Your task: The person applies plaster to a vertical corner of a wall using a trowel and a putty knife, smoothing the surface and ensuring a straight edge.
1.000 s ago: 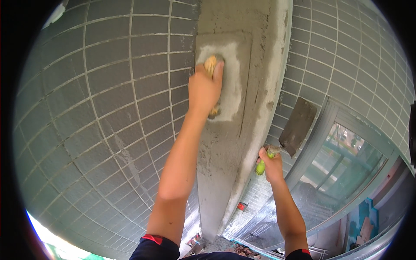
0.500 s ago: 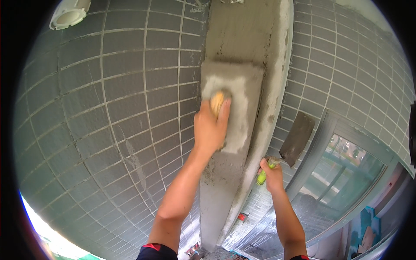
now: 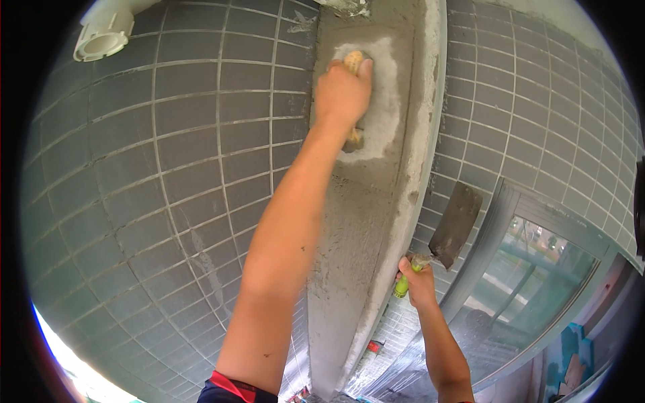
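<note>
My left hand is closed round the wooden handle of a plastering float. The float's broad rectangular board is smeared grey with a paler middle. It lies against the upper part of a narrow mortar-covered strip. My right hand grips the green handle of a trowel, lower and to the right. The trowel's long dark blade points up and away, beside the strip. Part of the float's handle is hidden behind my left hand.
Grey tiled wall runs along the left, with another tiled wall at right. A white plastic pipe juts out at upper left. A framed window stands at lower right. A pale raised edge borders the strip.
My left hand has slid the float upward along the strip, stretching my arm farther. My right hand with the trowel has shifted slightly down and left in the view.
</note>
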A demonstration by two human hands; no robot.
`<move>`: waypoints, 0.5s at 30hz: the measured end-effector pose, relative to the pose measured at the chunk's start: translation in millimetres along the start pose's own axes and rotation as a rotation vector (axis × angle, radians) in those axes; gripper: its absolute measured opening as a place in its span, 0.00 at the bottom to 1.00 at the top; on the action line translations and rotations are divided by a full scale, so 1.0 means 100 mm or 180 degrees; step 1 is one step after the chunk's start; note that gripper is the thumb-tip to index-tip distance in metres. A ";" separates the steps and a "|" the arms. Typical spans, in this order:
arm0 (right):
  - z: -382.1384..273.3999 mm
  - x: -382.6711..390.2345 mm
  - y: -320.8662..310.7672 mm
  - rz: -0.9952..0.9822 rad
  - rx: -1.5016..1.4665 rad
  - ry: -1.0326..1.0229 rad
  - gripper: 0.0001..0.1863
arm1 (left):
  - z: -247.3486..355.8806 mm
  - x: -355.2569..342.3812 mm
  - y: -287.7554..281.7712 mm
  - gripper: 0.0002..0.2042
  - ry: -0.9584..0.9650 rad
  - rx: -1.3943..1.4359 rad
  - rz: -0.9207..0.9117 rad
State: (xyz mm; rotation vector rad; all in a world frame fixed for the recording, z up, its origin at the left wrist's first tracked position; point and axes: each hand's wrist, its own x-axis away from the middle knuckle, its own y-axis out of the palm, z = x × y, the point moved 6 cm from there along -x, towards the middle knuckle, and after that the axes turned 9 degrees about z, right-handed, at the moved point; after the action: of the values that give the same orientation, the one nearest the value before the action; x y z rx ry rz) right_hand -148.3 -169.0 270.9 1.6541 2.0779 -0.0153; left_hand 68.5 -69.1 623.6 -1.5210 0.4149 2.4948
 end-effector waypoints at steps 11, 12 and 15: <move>0.02 -0.01 -0.05 0.0111 0.0040 -0.0020 0.18 | -0.81 1.09 -0.25 0.22 -0.0251 0.0015 -0.0149; 0.00 -0.01 -0.05 0.0123 0.0068 -0.0029 0.18 | -0.87 1.26 -0.28 0.22 -0.0248 0.0004 -0.0180; 0.03 -0.01 -0.03 0.0115 0.0063 0.0046 0.18 | -1.10 1.76 -0.40 0.21 -0.0488 0.0063 -0.0424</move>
State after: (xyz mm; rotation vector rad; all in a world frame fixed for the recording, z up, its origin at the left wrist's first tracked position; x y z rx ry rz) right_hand -149.5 -171.1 268.1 1.7081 2.0644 -0.0122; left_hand 92.6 -65.6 413.3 -1.2939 0.3022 2.4734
